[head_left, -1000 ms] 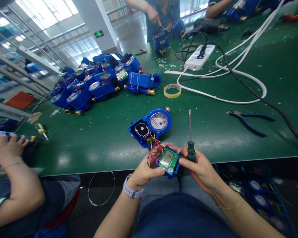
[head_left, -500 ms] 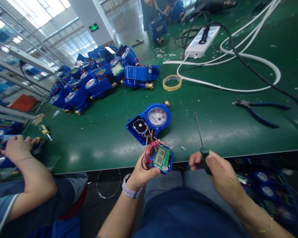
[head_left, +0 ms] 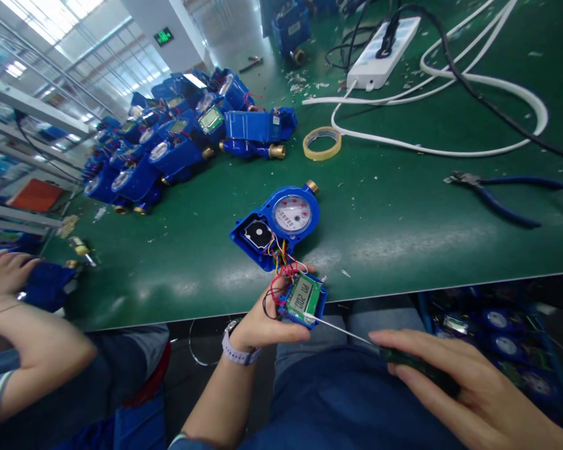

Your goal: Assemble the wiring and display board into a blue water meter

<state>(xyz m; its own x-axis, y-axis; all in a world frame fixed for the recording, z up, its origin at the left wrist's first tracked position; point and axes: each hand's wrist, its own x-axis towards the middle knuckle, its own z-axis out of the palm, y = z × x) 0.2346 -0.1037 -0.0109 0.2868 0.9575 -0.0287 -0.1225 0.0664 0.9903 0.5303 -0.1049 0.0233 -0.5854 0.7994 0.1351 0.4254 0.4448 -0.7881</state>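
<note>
**Display module [head_left: 304, 301] between the left fingers, screwdriver [head_left: 349, 332] at its near corner**

Nearest, the right hand [head_left: 469, 381] has its fingers closed around the dark handle of the screwdriver, the thumb below and the index finger along the top. From those fingers the thin shaft slants away to the left, and its tip lies over the module's near corner; whether it touches a screw is too small to tell.

Across from it, the left hand [head_left: 260, 325] clamps the module, thumb along the near side and a fingertip showing at the far side. A watch [head_left: 238, 354] sits on the wrist behind these fingers. The module is tilted, its lit screen facing up, above the edge of the green tabletop [head_left: 380, 250].

Just beyond the left fingers, red, yellow, white and black wires [head_left: 287, 270] run from the module into a blue water meter [head_left: 272, 228], whose box is uncovered beside a round dial. To the left of the left fingers, well apart, another person's hand [head_left: 4, 275] rests on a blue unit.

Farther from the right fingers lie pliers [head_left: 473, 181] with spread handles. Beyond the meter come a tape roll [head_left: 322, 153], a heap of blue meters [head_left: 164, 134] to the left, and a white power strip [head_left: 370, 69].
</note>
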